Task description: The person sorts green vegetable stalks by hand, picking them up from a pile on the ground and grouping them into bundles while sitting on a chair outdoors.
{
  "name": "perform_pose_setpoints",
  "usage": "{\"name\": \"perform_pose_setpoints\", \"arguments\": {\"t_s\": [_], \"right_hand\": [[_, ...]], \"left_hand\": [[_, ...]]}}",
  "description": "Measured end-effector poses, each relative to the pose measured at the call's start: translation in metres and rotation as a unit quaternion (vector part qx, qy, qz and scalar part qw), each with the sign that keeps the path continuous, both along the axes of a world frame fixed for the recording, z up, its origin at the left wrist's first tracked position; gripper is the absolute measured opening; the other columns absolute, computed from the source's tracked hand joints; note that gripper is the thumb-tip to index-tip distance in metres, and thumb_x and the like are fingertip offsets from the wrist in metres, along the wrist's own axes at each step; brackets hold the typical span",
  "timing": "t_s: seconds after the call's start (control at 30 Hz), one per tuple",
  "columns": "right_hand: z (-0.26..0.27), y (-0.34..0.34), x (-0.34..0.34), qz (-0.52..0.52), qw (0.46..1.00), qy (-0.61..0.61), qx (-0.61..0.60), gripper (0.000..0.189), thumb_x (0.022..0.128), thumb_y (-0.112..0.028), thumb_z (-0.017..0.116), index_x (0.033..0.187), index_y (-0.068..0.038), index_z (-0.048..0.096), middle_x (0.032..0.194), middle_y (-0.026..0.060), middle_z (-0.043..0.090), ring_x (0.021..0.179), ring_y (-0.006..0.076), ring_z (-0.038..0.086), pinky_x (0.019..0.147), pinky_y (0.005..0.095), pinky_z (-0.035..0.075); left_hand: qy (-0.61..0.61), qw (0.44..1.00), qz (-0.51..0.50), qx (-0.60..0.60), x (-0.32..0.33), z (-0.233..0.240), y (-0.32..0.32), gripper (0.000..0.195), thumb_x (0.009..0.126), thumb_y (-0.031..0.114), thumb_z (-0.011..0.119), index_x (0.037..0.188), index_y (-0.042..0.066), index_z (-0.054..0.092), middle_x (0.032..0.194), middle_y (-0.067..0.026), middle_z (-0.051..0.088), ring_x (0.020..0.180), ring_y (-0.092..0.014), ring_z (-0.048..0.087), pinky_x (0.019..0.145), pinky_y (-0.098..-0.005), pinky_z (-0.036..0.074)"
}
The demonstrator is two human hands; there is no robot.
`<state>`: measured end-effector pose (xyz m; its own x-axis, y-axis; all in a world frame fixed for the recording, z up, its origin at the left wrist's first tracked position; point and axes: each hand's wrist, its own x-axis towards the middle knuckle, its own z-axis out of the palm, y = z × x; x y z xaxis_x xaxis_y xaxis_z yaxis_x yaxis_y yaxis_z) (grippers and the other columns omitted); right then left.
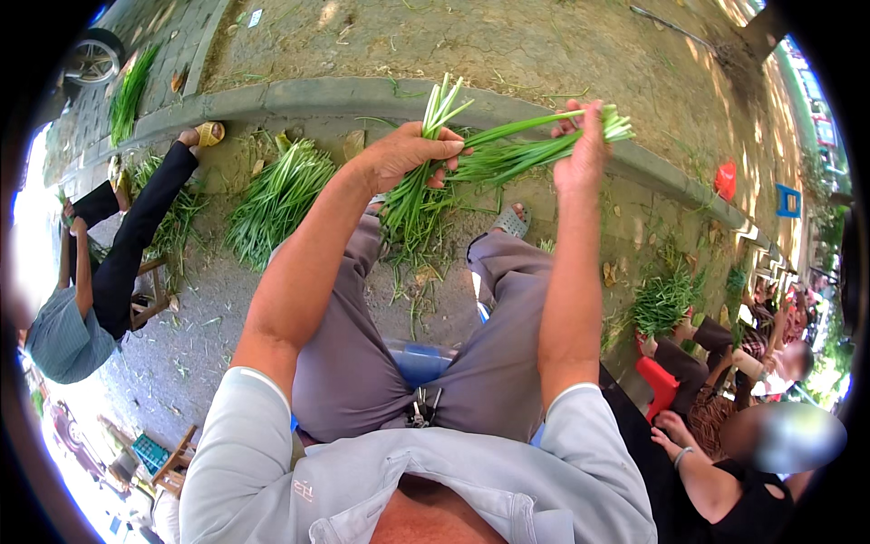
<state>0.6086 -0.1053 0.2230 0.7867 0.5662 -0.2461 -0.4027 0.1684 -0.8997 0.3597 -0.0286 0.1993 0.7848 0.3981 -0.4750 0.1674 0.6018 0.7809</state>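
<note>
Both my hands are raised above the ground in front of my knees. My left hand [418, 155] grips a small bunch of long green leafy stalks [412, 197], their pale ends up and their leaves hanging down. In my right hand [582, 146] is another bunch of green stalks [520, 149], white ends to the right and leaves stretching left towards my left hand. Below, loose leaves and trimmings [418, 265] lie on the pavement between my feet. A large heap of the same stalks [282, 204] rests to the left of my left forearm.
A concrete kerb [353, 96] runs across beyond my hands. At the left sits a person [71, 333] beside more greens. Several people sit at the right, near a green pile [663, 306] and a red stool [658, 384]. A red bag [726, 180] and blue stool [788, 200] stand past the kerb.
</note>
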Motion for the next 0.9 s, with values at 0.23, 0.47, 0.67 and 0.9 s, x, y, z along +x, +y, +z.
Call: {"name": "perform_pose_setpoints", "arguments": {"t_s": [0.23,0.47,0.67,0.9], "right_hand": [[0.000,-0.017,0.047,-0.202,0.976,-0.081,-0.019,0.024,0.099,-0.026,0.064,0.098,-0.002,0.058,0.088,0.0130,0.069,0.072,0.0180,0.066,0.055,0.0305,0.052],[0.012,-0.040,0.062,-0.345,0.902,-0.228,-0.126,0.034,0.099,-0.033,0.064,0.094,0.000,0.061,0.087,0.0105,0.068,0.074,0.0176,0.064,0.059,0.0323,0.050],[0.009,-0.030,0.048,-0.320,0.836,-0.411,-0.173,0.041,0.097,-0.040,0.066,0.092,0.001,0.063,0.080,0.0094,0.066,0.068,0.0191,0.060,0.059,0.0354,0.049],[0.014,-0.011,0.004,-0.046,0.964,-0.221,-0.141,0.031,0.090,-0.035,0.075,0.085,-0.007,0.063,0.069,0.0024,0.059,0.057,0.0115,0.055,0.050,0.0283,0.049]], "left_hand": [[0.017,0.999,0.041,-0.007,-0.005,-0.003,0.004,0.028,0.097,0.025,0.066,0.111,0.000,0.065,0.093,-0.0078,0.068,0.071,-0.013,0.062,0.060,-0.0287,0.052],[0.079,0.982,0.173,-0.003,-0.004,-0.004,0.011,0.022,0.097,0.025,0.066,0.102,0.003,0.067,0.095,-0.0093,0.070,0.075,-0.016,0.063,0.060,-0.0318,0.052],[0.050,0.965,0.256,0.028,-0.015,-0.015,0.021,0.019,0.097,0.023,0.066,0.098,0.004,0.067,0.087,-0.0074,0.068,0.071,-0.017,0.063,0.061,-0.0345,0.054],[-0.065,0.988,0.134,-0.046,-0.006,0.018,0.013,0.039,0.100,0.038,0.062,0.115,0.002,0.060,0.080,0.0000,0.054,0.065,-0.012,0.052,0.063,-0.0312,0.054]]}}
